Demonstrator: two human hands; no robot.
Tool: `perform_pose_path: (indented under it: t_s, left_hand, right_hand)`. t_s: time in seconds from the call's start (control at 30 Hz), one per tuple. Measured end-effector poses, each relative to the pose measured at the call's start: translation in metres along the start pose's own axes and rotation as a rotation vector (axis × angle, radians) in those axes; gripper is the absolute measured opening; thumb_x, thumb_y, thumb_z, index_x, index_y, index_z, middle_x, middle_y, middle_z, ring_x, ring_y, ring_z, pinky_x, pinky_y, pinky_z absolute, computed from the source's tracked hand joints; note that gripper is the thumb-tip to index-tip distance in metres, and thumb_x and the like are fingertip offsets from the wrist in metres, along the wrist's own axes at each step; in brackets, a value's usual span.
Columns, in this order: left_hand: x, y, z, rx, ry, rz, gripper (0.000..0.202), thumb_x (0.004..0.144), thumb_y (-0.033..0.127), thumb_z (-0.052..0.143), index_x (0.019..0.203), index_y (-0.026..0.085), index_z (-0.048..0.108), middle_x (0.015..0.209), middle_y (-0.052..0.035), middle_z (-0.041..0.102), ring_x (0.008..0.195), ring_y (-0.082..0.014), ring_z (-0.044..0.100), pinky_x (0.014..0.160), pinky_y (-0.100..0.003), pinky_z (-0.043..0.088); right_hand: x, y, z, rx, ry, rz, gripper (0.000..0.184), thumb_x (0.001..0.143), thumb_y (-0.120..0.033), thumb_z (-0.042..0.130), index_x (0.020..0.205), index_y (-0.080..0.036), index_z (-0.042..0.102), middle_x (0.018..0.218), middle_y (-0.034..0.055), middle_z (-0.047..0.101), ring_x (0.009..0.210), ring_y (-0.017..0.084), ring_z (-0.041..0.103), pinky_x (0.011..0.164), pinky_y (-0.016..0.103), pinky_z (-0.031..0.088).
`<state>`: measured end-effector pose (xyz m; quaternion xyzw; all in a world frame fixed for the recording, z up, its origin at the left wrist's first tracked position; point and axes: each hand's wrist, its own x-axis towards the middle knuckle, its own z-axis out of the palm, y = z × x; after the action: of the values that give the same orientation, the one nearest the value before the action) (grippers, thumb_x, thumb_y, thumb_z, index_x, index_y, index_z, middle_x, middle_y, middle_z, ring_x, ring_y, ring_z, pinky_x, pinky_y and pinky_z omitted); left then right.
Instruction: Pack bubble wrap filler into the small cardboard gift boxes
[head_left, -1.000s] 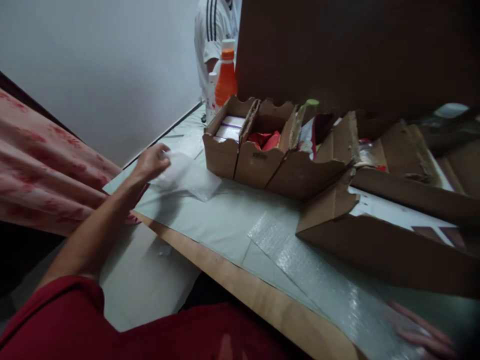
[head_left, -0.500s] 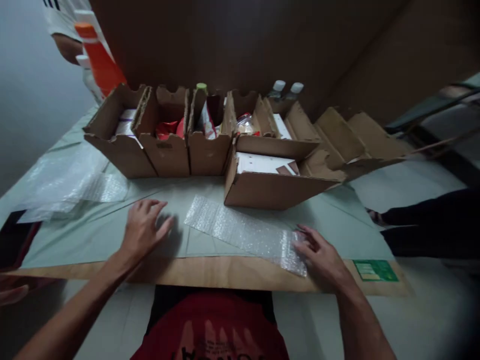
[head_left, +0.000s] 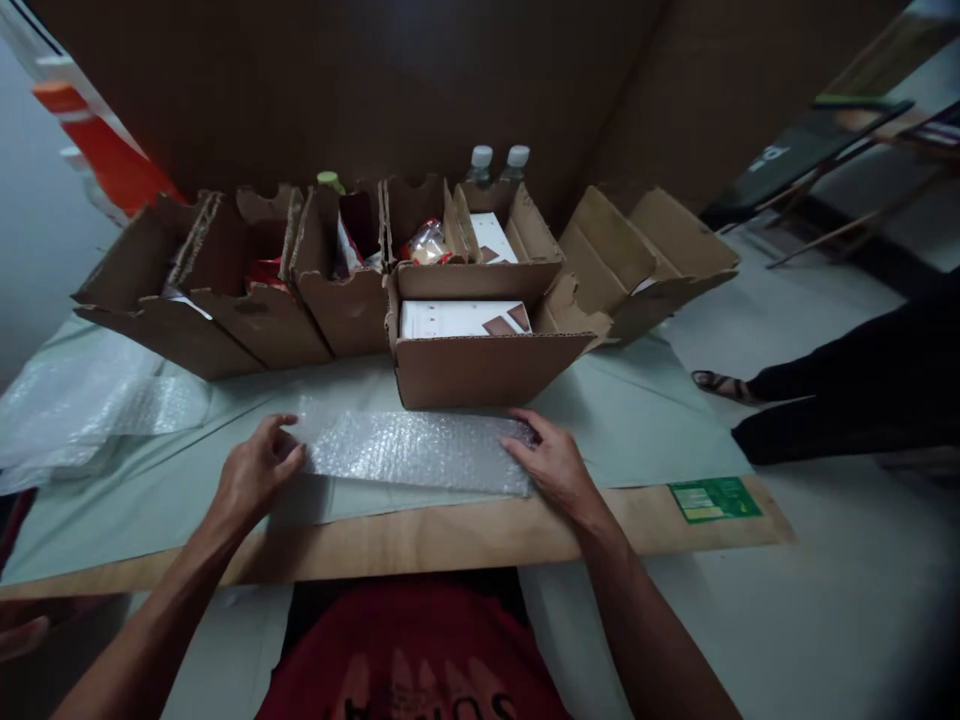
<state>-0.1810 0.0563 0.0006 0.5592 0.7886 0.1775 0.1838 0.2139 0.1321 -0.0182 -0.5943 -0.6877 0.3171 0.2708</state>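
Observation:
A sheet of bubble wrap (head_left: 416,450) lies flat on the pale green paper (head_left: 637,420) covering a low wooden board (head_left: 450,540). My left hand (head_left: 255,475) holds the sheet's left end, fingers curled over its edge. At the sheet's right end, my right hand (head_left: 551,465) grips it the same way. Just behind the sheet stands an open cardboard box (head_left: 480,365) with a white package (head_left: 450,318) inside.
A row of open cardboard boxes (head_left: 247,300) with packets runs along the back, and two bottles (head_left: 495,165) stand behind. More plastic wrap (head_left: 82,400) lies at the left. An orange bottle (head_left: 105,150) is far left. A person's sandalled foot and dark leg (head_left: 825,400) are at the right.
The view swung from the left side to straight ahead. My left hand left the plastic at the left and took the bubble wrap's left end; both hands squared the sheet before the box.

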Motion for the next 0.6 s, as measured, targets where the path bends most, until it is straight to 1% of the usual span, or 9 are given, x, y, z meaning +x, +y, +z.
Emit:
perform_pose_path:
  t_s: [0.07, 0.17, 0.23, 0.3, 0.33, 0.4, 0.5, 0.53, 0.6]
  left_hand:
    - [0.007, -0.006, 0.001, 0.037, -0.012, -0.008, 0.056, 0.077, 0.038, 0.053, 0.130, 0.017, 0.056, 0.078, -0.0006, 0.069, 0.069, -0.0204, 0.066, 0.067, -0.030, 0.047]
    - [0.015, -0.014, 0.007, 0.070, -0.011, 0.030, 0.063, 0.078, 0.032, 0.052, 0.138, 0.016, 0.053, 0.082, -0.0013, 0.070, 0.069, -0.0193, 0.065, 0.068, -0.030, 0.048]
    - [0.020, -0.016, 0.007, 0.085, 0.033, 0.087, 0.061, 0.079, 0.028, 0.051, 0.140, 0.016, 0.053, 0.090, -0.0035, 0.071, 0.074, -0.0197, 0.066, 0.072, -0.030, 0.049]
    - [0.026, -0.012, 0.005, 0.121, 0.114, 0.180, 0.057, 0.083, 0.025, 0.049, 0.139, 0.016, 0.054, 0.103, -0.0078, 0.072, 0.086, -0.0222, 0.068, 0.080, -0.033, 0.051]
    - [0.031, -0.008, 0.003, 0.157, 0.146, 0.236, 0.054, 0.085, 0.024, 0.047, 0.138, 0.016, 0.055, 0.110, -0.0099, 0.071, 0.093, -0.0239, 0.068, 0.085, -0.034, 0.051]
    - [0.046, 0.008, 0.002, 0.254, 0.165, 0.344, 0.051, 0.088, 0.021, 0.046, 0.137, 0.017, 0.057, 0.117, -0.0125, 0.070, 0.104, -0.0268, 0.066, 0.091, -0.037, 0.049]
    - [0.076, 0.037, 0.009, 0.386, 0.077, 0.461, 0.048, 0.090, 0.015, 0.045, 0.137, 0.018, 0.057, 0.111, -0.0133, 0.070, 0.103, -0.0282, 0.064, 0.092, -0.039, 0.047]
    - [0.085, 0.045, 0.014, 0.410, 0.036, 0.494, 0.047, 0.091, 0.014, 0.045, 0.136, 0.019, 0.058, 0.110, -0.0132, 0.070, 0.104, -0.0281, 0.063, 0.092, -0.039, 0.046]
    - [0.099, 0.058, 0.024, 0.419, 0.002, 0.510, 0.045, 0.092, 0.015, 0.046, 0.135, 0.018, 0.059, 0.110, -0.0126, 0.070, 0.104, -0.0276, 0.063, 0.093, -0.038, 0.045]
  right_hand:
    - [-0.001, -0.001, 0.011, -0.021, -0.026, 0.003, 0.045, 0.081, -0.034, 0.063, 0.121, -0.016, 0.072, 0.114, 0.0123, 0.076, 0.096, 0.025, 0.070, 0.089, 0.038, 0.054]
    - [-0.017, -0.006, 0.019, -0.015, -0.049, -0.011, 0.044, 0.085, -0.032, 0.059, 0.125, -0.018, 0.070, 0.113, 0.0103, 0.076, 0.095, 0.025, 0.070, 0.089, 0.038, 0.055]
    - [-0.037, -0.010, 0.022, 0.013, -0.090, -0.011, 0.044, 0.087, -0.032, 0.057, 0.128, -0.020, 0.069, 0.112, 0.0085, 0.077, 0.092, 0.023, 0.071, 0.086, 0.036, 0.056]
    - [-0.061, -0.015, 0.025, 0.058, -0.153, 0.002, 0.046, 0.088, -0.033, 0.057, 0.130, -0.020, 0.068, 0.110, 0.0071, 0.077, 0.089, 0.022, 0.072, 0.083, 0.033, 0.057]
    - [-0.073, -0.018, 0.029, 0.091, -0.187, 0.009, 0.046, 0.089, -0.033, 0.058, 0.132, -0.021, 0.067, 0.112, 0.0068, 0.077, 0.090, 0.022, 0.073, 0.085, 0.033, 0.058]
    - [-0.096, -0.025, 0.037, 0.178, -0.254, 0.015, 0.047, 0.090, -0.034, 0.058, 0.135, -0.022, 0.066, 0.119, 0.0074, 0.075, 0.102, 0.023, 0.073, 0.093, 0.034, 0.057]
    - [-0.120, -0.038, 0.053, 0.307, -0.345, 0.041, 0.044, 0.093, -0.036, 0.058, 0.133, -0.022, 0.068, 0.132, 0.0091, 0.071, 0.123, 0.027, 0.066, 0.106, 0.039, 0.052]
    - [-0.125, -0.042, 0.058, 0.347, -0.369, 0.066, 0.042, 0.093, -0.037, 0.058, 0.132, -0.023, 0.069, 0.133, 0.0093, 0.070, 0.123, 0.027, 0.065, 0.105, 0.040, 0.053]
    - [-0.132, -0.050, 0.069, 0.432, -0.437, 0.132, 0.039, 0.093, -0.039, 0.059, 0.126, -0.023, 0.071, 0.126, 0.0090, 0.073, 0.113, 0.026, 0.070, 0.094, 0.039, 0.058]
